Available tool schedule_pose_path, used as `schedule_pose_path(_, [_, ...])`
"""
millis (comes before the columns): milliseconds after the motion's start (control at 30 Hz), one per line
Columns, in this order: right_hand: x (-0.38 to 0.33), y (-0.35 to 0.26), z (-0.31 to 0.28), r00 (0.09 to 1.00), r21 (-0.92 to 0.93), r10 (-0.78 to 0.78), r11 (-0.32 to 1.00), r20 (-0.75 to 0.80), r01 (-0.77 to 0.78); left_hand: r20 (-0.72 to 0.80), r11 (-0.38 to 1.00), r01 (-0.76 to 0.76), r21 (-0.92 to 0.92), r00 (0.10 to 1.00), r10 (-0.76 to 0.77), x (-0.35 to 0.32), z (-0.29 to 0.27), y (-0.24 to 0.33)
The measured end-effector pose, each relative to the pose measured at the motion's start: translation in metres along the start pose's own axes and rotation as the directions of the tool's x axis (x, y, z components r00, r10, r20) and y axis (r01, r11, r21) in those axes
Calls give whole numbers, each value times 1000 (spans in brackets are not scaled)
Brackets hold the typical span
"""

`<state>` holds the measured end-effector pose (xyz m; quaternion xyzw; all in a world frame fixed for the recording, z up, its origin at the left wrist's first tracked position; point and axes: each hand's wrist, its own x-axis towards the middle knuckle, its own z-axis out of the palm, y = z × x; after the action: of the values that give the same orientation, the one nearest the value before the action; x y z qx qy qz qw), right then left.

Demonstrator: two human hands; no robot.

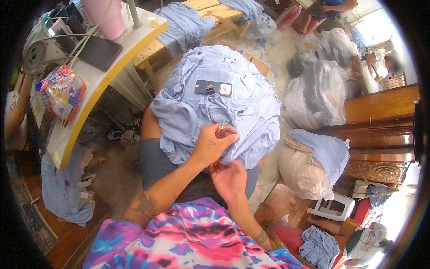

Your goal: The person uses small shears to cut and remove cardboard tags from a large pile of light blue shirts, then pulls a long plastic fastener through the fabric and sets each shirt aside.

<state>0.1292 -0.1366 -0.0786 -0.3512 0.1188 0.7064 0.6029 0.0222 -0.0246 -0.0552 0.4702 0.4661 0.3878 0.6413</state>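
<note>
My left hand (211, 144) has a small red and shiny tool (221, 128) in its grip, with the fingers curled in close around it. I cannot tell if that grip has a bit of cloth in it too. My right hand (229, 178) is nearer, palm up, its fingers half bent at the near edge of the pale blue cloth (253, 92). I cannot tell if it has hold of the cloth or just touches it. The cloth sits in a big heap over the lap (154, 157), in the middle, and a dark tag (201, 85) lies on top, on the far side of the hands.

What worries me is the tool. If its tip is sharp and it slips, it could nick the cloth or poke my right hand, because the two hands are so close. The folds are messy, so a loose bit could hide under the tip and get caught by mistake. The heap is wide, so a hard tug could make some of it slide down to the floor (268, 184).
</note>
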Motion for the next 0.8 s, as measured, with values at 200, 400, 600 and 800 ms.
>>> schedule_pose_path(200, [-6,-20,49,976,166,54,982,209,-90,-67,988,-118,95,990,125,-33,6,25])
schedule_pose_path(400, [34,-40,47,988,-125,139,981,-63,-146,-111,992,-85,96,989,95,-51,-3,12])
schedule_pose_path(600, [25,-48,39,997,-277,32,960,-65,-48,207,928,275,-251,952,-226,-76,-23,18])
schedule_pose_path(800, [18,-46,41,999,-246,28,968,-39,-37,192,817,345,-462,938,-288,-90,-4,34])
